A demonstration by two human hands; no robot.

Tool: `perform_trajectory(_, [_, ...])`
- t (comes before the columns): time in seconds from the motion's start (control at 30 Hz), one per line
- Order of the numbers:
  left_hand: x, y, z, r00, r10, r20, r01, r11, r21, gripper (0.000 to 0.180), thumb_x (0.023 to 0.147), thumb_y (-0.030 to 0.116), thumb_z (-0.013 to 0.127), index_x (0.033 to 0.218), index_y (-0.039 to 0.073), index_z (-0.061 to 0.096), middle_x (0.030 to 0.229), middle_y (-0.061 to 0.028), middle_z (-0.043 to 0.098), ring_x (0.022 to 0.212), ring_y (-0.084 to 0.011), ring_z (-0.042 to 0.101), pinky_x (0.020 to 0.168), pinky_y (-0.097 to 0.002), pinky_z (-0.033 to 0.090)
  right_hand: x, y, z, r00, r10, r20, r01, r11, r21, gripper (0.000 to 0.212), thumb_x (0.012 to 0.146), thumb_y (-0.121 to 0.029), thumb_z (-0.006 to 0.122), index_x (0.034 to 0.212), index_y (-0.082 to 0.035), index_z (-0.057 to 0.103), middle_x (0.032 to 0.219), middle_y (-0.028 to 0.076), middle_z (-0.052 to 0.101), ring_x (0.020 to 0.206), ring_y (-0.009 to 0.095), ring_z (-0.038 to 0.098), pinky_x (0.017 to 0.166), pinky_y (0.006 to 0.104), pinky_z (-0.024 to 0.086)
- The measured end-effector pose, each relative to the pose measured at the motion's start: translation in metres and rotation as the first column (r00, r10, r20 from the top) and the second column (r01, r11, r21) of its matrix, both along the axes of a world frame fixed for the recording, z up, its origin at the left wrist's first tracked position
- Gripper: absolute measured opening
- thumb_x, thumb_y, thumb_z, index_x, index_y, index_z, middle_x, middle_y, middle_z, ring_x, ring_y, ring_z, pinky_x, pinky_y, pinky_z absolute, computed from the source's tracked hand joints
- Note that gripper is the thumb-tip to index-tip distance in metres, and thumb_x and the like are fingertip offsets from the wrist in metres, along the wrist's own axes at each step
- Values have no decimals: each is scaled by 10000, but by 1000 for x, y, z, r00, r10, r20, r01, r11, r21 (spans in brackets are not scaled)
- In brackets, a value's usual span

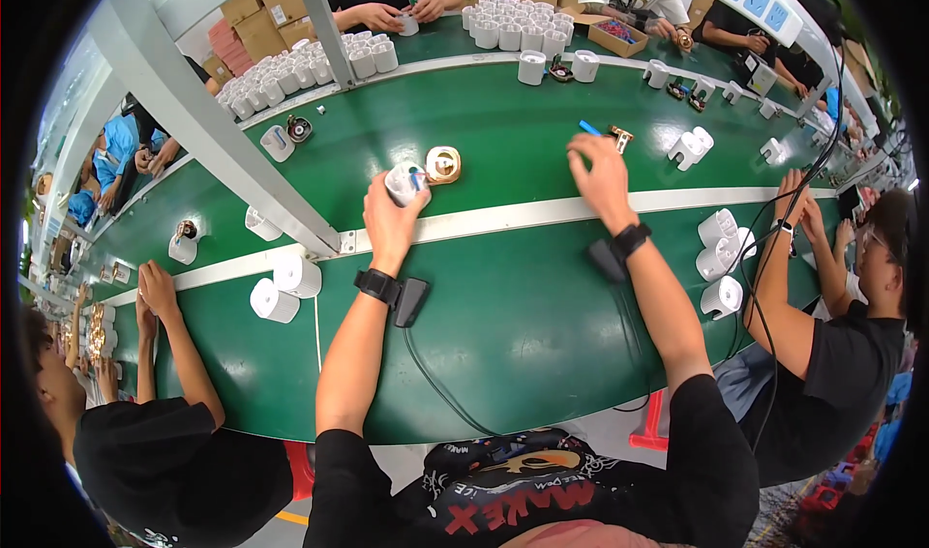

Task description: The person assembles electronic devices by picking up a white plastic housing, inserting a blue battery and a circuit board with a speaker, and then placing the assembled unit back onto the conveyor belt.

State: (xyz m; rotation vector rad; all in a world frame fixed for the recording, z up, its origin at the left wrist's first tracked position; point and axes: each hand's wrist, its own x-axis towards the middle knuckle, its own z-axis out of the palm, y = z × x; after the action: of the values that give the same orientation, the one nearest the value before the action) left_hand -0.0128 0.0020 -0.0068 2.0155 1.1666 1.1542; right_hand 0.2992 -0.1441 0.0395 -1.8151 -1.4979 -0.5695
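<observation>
My left hand is closed around a white plastic cup-shaped housing, with blue and other wires at its opening. Right beside the housing is a round gold-coloured part, seemingly joined to it by the wires. Farther right, my right hand reaches over the green belt, palm down, thumb and fingers apart. Just past its fingertips lie a small blue strip and a gold-and-white part. Whether the fingertips touch either one is not clear.
White housings stand left of me, others to the right. A slanted metal post rises at left from a pale rail. Co-workers sit on both sides and opposite. Black cables hang at right; many housings line the far side.
</observation>
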Motion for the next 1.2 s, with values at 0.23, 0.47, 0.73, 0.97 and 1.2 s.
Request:
perform_trajectory(0.23, [2, 0, 1, 981, 193, -14, -191, 978, 77, 699, 714, 264, 839, 1252, -22, 496, 1110, -178, 601, 990, -311, 567, 890, -392, 463, 57, 26, -17, 868, -430, 248, 469, 874, -124, 236, 837, -181, 671, 1057, -103, 708, 1128, 48, 678, 1185, 290, 504, 981, 455, 358])
perform_trajectory(0.47, [0, -4, 13, 948, 307, 81, -316, 938, 145, 866, 647, 200, 870, 1335, -4, 384, 1253, -211, 463, 1181, -378, 411, 1030, -481, 326, 25, 2, 7, 886, -409, 219, 456, 856, -245, 186, 839, -196, 680, 981, -78, 700, 976, 68, 680, 1055, 259, 557, 844, 413, 403])
perform_trajectory(0.73, [1, -12, 24, 934, 337, 119, -355, 911, 211, 958, 597, 213, 891, 1364, 20, 351, 1313, -196, 400, 1229, -384, 358, 1062, -505, 272, 119, -61, 7, 783, -277, -557, 439, 880, 179, 299, 920, -276, 626, 1051, -8, 646, 1065, 169, 626, 951, 308, 609, 809, 388, 474])
perform_trajectory(0.97, [4, -27, 35, 915, 382, 132, -404, 861, 308, 966, 583, 208, 892, 1363, 37, 348, 1308, -178, 398, 1246, -367, 346, 1064, -511, 263, 136, -74, -25, 890, -420, -175, 447, 881, 157, 365, 915, -307, 637, 1081, 18, 627, 1115, 217, 582, 979, 390, 599, 829, 449, 492])
perform_trajectory(1.2, [7, -31, 35, 939, 233, 252, -338, 757, 559, 879, 600, 210, 880, 1312, 41, 393, 1292, -163, 407, 1222, -345, 375, 1046, -484, 300, 95, -62, 12, 847, -477, -234, 495, 869, 19, 294, 922, -286, 651, 970, 3, 635, 1011, 171, 590, 938, 349, 616, 819, 449, 497])
